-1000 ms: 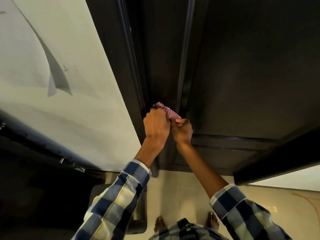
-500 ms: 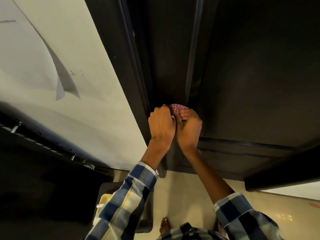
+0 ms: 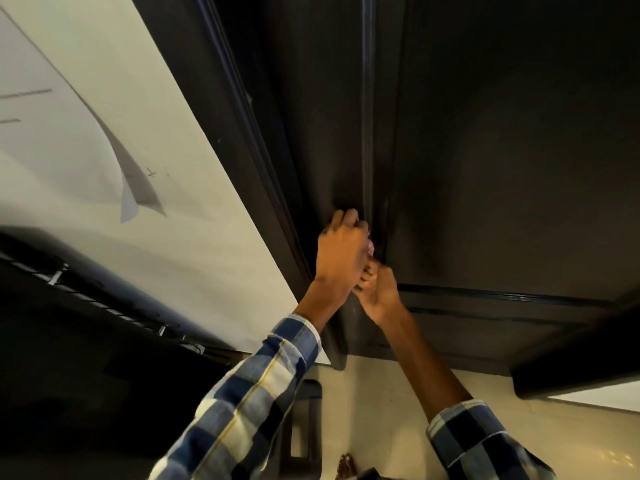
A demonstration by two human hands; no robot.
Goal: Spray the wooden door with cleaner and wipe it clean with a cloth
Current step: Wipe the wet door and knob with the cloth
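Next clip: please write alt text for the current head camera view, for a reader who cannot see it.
Seen from above, a person's left hand and right hand are bunched together against a dark wooden door, gripping a pink cloth that barely shows between them, beside a vertical moulding. Both arms wear blue checked sleeves; a pale wall lies left.

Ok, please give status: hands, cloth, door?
Both hands together, gripping pink cloth. Cloth pressed to dark door beside vertical moulding. No obstruction seen.

I'm looking at a home interior: a dark panelled wooden door (image 3: pixel 485 150), cream wall (image 3: pixel 166 202) left of it, tiled floor (image 3: pixel 381 410) below.
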